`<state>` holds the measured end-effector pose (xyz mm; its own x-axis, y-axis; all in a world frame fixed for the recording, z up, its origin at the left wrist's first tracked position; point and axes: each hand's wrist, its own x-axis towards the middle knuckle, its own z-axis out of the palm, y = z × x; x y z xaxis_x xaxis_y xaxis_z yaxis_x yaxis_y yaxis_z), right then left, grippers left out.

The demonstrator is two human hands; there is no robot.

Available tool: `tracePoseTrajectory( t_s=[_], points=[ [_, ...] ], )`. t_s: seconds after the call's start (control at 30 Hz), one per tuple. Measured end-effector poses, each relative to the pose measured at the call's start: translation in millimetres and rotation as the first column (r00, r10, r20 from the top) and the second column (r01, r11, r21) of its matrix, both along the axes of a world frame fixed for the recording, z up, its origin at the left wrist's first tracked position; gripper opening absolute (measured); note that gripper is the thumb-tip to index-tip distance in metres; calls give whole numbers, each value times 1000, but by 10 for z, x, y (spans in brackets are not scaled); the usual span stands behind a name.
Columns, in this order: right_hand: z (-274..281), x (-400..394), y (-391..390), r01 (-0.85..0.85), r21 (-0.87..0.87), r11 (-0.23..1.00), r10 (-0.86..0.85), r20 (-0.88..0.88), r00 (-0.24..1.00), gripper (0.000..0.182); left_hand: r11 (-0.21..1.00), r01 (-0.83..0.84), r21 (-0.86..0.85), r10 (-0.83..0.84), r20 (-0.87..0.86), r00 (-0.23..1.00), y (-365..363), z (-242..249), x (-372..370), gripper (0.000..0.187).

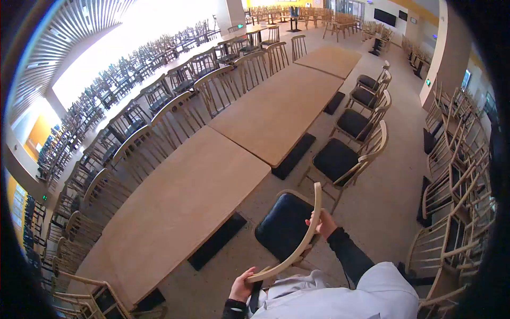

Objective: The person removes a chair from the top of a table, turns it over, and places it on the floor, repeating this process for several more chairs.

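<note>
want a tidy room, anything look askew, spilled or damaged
The light wooden chairs heaped at right look tangled and tilted, unlike the upright black-seated chairs beside the tan table; possibly just stacked. No spills or damage visible.

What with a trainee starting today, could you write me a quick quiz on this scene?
1. Multiple choice: what do the left hand and right hand hold? A: a table edge; B: a curved chair back; C: a broom.
2. True or false: the held chair's seat is dark.
3. Fill in: in the picture, the long table row lies to the ____ of that seat.
Key: 1 B; 2 true; 3 left.
</note>
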<state>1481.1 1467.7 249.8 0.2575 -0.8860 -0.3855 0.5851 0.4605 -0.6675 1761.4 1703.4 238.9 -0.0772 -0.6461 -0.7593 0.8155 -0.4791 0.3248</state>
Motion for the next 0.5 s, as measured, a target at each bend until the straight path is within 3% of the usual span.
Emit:
tracePoseTrajectory(
  t_s=[0.1, 0.13, 0.17, 0.23, 0.37, 0.4, 0.5],
  points=[
    [-211, -255, -229, -22, 25, 999, 21, 61, 998, 19, 998, 10, -61, -11, -6, 1000, -192, 31, -104, 38],
    [-322, -360, -350, -57, 146, 988, 33, 158, 987, 29, 997, 23, -69, -23, 8, 1000, -273, 136, -171, 38],
    [-446, -467, -409, -71, 144, 987, 47, 160, 986, 29, 997, 36, -75, -35, 21, 999, -339, 208, -234, 38],
    [-659, -626, -412, -60, 92, 994, 28, 312, 950, 18, 996, 22, -84, -21, 15, 1000, -452, 188, -320, 37],
    [-1006, -833, -467, -53, 74, 996, 47, 76, 996, 17, 997, 65, -46, -61, 80, 995, -643, -73, -432, 35],
    [-1108, -917, -525, -104, 202, 974, 34, 322, 946, 14, 996, 71, -58, -67, 72, 995, -658, -99, -466, 34],
    [-1320, -1024, -574, -37, 269, 962, -63, 355, 933, 12, 995, 97, -36, -93, 112, 989, -752, -71, -578, 31]
  ],
)
